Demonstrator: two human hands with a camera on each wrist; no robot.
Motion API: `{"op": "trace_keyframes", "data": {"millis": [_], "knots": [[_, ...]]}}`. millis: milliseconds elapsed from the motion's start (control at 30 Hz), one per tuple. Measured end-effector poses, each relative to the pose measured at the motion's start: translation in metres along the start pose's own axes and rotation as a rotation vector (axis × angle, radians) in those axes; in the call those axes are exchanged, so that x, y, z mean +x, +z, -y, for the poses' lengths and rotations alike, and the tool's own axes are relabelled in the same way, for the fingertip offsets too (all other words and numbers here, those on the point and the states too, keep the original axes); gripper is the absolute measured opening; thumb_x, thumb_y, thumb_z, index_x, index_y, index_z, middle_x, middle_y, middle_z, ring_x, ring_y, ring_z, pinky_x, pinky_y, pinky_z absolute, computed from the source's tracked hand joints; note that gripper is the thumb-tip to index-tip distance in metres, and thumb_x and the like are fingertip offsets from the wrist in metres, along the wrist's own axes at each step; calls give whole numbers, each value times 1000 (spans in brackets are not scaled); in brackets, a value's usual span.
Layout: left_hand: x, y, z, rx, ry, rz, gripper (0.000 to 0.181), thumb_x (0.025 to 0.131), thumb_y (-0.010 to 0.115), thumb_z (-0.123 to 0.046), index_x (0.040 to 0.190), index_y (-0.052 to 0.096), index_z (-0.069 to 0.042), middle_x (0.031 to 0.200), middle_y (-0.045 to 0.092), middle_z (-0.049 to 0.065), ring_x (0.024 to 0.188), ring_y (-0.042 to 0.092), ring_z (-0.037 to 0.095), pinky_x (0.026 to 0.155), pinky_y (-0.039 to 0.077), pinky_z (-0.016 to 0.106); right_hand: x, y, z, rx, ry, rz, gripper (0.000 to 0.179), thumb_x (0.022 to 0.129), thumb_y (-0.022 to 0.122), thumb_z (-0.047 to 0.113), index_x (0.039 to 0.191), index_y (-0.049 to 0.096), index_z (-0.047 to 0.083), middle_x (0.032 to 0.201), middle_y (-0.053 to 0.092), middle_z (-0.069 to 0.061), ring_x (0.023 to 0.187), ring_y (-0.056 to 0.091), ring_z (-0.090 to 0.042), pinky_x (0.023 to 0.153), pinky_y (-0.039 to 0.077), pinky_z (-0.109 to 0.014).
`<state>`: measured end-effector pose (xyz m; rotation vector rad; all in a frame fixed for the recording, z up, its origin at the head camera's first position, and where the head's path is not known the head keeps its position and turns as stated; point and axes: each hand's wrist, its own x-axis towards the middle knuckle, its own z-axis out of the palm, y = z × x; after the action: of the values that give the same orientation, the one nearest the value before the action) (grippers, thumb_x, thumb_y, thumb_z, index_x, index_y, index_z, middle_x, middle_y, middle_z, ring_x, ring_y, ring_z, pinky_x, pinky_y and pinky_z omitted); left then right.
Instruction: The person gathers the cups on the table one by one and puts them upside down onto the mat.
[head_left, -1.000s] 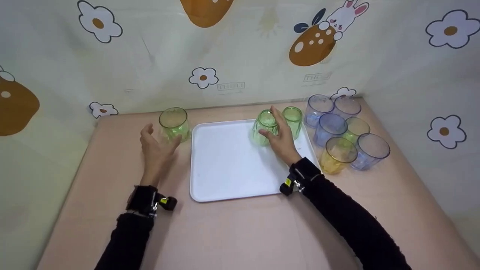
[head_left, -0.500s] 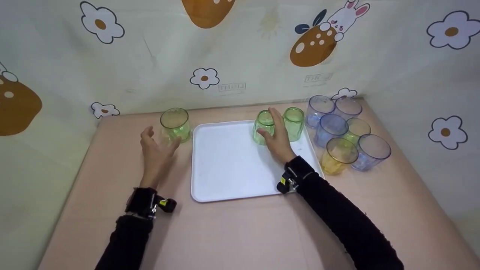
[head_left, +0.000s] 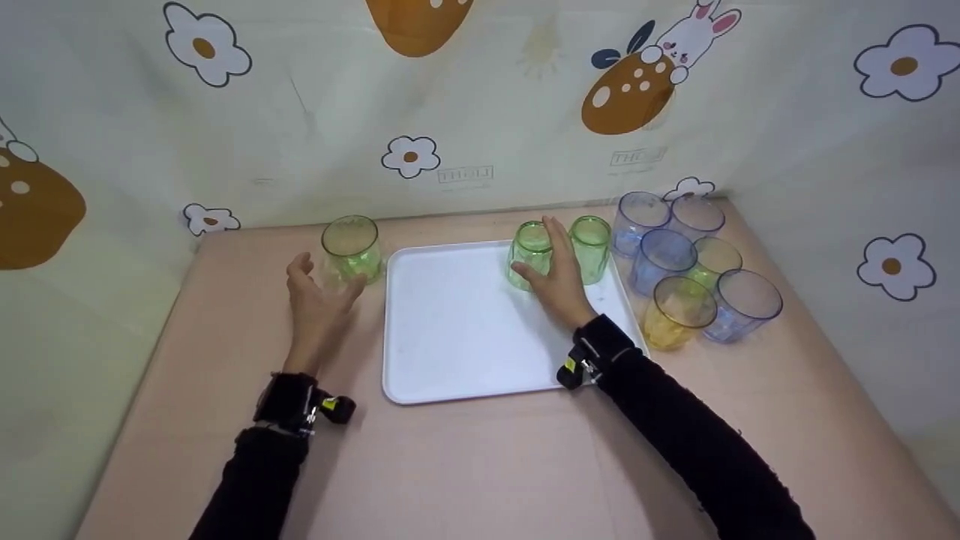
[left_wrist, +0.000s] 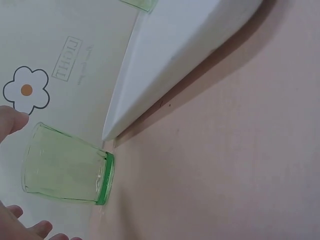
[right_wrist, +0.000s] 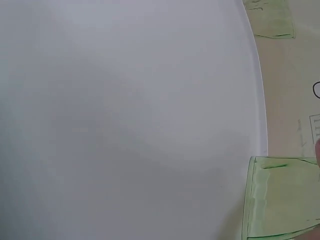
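Beside the tray's left end, an upright green glass (head_left: 358, 262) stands on the table. My left hand (head_left: 315, 311) is spread around its near side, thumb and fingers apart; the left wrist view shows gaps between them and the glass (left_wrist: 67, 167). On the white tray (head_left: 457, 330), toward its back right, a green glass (head_left: 531, 255) rests upside down. My right hand (head_left: 562, 289) grips it, thumb in front and a finger along its right side. A second upturned green glass (head_left: 591, 251) stands just to its right. The right wrist view cuts off most of the hand.
Right of the tray is a cluster of upright glasses: several blue ones (head_left: 746, 304), a yellow glass (head_left: 675, 322) and a yellow-green one (head_left: 712, 262). A printed cloth wall (head_left: 315, 135) rises behind the pink table (head_left: 480, 465).
The green glass at my right hand, blurred and slightly tilted a second ago, now stands straight on the tray. My right hand shifted slightly with it. My left hand has hardly moved.
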<state>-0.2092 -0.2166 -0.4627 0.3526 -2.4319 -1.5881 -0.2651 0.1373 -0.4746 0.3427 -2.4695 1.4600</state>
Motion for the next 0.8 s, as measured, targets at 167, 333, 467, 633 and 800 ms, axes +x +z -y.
{"op": "trace_keyframes", "data": {"millis": [167,333,467,633,800], "knots": [[1,1,-1,-6,24,11,98,92,76,-35,159,10,-5,161,18,23,148,19,37,119,20,49,-2,-4,5,-4,-30,-35,89,89,82,16,156,27,-5,160,29,-21,149,22,-31,120,17,-32],[4,3,-1,-22,4,14,98,92,76,-31,158,10,-4,161,18,24,148,20,37,119,21,49,-10,-8,12,22,-68,-57,86,90,81,19,155,30,-5,159,33,-20,148,26,-30,119,18,-33],[5,5,-1,-22,-9,21,98,92,76,-32,159,9,-5,161,17,25,148,20,38,118,22,50,-17,-13,14,99,-96,-72,82,91,79,17,154,32,-6,159,32,-21,149,25,-30,120,18,-33],[6,5,-4,-17,-22,26,99,92,77,-34,158,9,-5,161,18,25,146,23,39,118,23,50,-21,-23,18,265,-114,-87,76,94,74,7,153,30,-10,158,30,-25,150,21,-30,120,17,-32],[9,4,-6,-23,-31,32,101,91,78,-35,159,8,-6,161,18,25,146,25,40,118,24,51,-23,-31,22,399,-81,-93,63,100,64,2,152,30,-11,157,32,-24,149,24,-30,120,19,-33]]}}
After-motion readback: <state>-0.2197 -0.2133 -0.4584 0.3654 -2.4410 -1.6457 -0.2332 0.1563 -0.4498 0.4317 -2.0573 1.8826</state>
